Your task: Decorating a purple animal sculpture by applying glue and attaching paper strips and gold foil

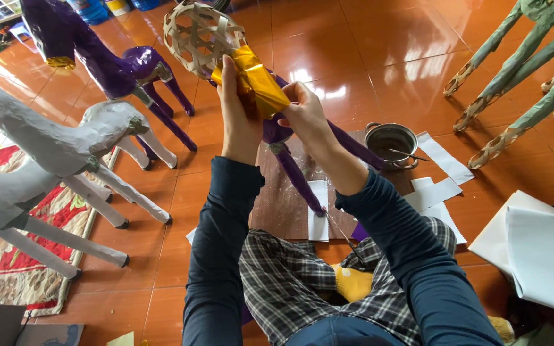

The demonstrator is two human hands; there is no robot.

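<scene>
Here, the left hand [238, 109] wraps closed around gold foil [256, 82] on the woven frame [197, 35]; the right hand [302, 112] pinches the foil's edge.

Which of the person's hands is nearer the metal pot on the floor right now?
Right. The right hand presses the gold foil on the woven frame, up and left of the metal pot. The left hand grips the foil's other side, farther left.

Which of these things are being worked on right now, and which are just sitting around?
In hand: left hand and right hand press gold paper onto the woven bamboo head of a purple-legged figure; metal pot and white paper strips close by.

Lying about: white figures, purple figure, green figures, red rug.
</scene>
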